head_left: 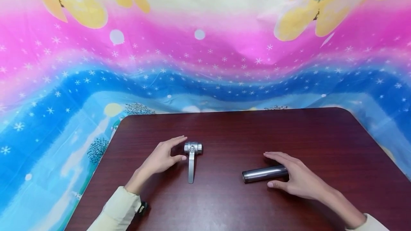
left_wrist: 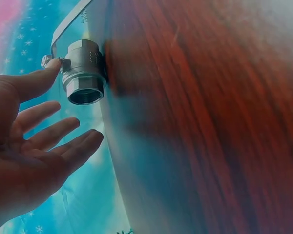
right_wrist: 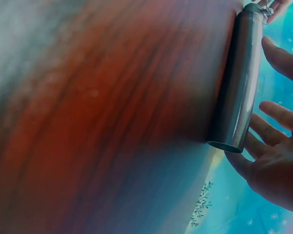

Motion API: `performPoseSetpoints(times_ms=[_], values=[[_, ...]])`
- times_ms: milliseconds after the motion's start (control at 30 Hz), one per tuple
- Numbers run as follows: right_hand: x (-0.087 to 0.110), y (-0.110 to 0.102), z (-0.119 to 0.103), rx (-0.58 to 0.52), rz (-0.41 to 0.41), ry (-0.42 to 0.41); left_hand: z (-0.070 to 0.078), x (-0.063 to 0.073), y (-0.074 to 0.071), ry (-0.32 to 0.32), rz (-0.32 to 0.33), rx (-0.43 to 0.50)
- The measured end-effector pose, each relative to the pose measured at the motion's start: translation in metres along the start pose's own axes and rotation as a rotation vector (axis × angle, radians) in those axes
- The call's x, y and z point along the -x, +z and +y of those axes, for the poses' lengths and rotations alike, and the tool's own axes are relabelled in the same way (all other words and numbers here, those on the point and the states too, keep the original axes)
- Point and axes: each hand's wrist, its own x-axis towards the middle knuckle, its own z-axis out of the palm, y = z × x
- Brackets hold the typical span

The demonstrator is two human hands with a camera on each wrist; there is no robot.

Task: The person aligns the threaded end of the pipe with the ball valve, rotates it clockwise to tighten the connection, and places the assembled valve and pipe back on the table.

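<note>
A steel ball valve (head_left: 193, 148) with a flat lever handle (head_left: 191, 168) lies left of centre on the table, the lever pointing toward me. My left hand (head_left: 160, 159) is beside its left end, thumb and fingers spread apart. In the left wrist view the threaded opening of the valve (left_wrist: 83, 70) faces the spread fingers; whether the thumb touches it I cannot tell. To the right lies a dark metal pipe (head_left: 263, 174). Around its right end my right hand (head_left: 302, 177) is spread, thumb on the near side and fingers on the far side, without gripping the pipe (right_wrist: 239, 83).
The dark red-brown wooden table (head_left: 224, 127) has rounded far corners. Behind it and along both sides hangs a cloth (head_left: 205, 56) printed in pink and blue with snowflakes. Between the valve and the pipe lies a stretch of bare tabletop.
</note>
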Motion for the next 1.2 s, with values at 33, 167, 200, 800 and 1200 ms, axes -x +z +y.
performPoseSetpoints(times_ms=[33, 167, 200, 800, 1200], values=[[-0.001, 0.0, 0.0, -0.003, -0.002, -0.002, 0.0, -0.001, 0.0, -0.007, -0.002, 0.002], [-0.002, 0.002, 0.002, -0.011, -0.007, -0.01, -0.001, -0.006, 0.002, -0.028, -0.012, 0.012], [-0.002, 0.002, 0.002, -0.012, -0.007, -0.011, -0.001, -0.007, 0.003, -0.031, -0.014, 0.015], [-0.01, 0.004, 0.013, -0.086, -0.019, -0.065, -0.003, -0.025, 0.008, -0.071, -0.027, 0.1], [-0.012, 0.003, 0.017, -0.115, -0.077, -0.075, 0.001, -0.032, 0.011, -0.09, -0.055, 0.065]])
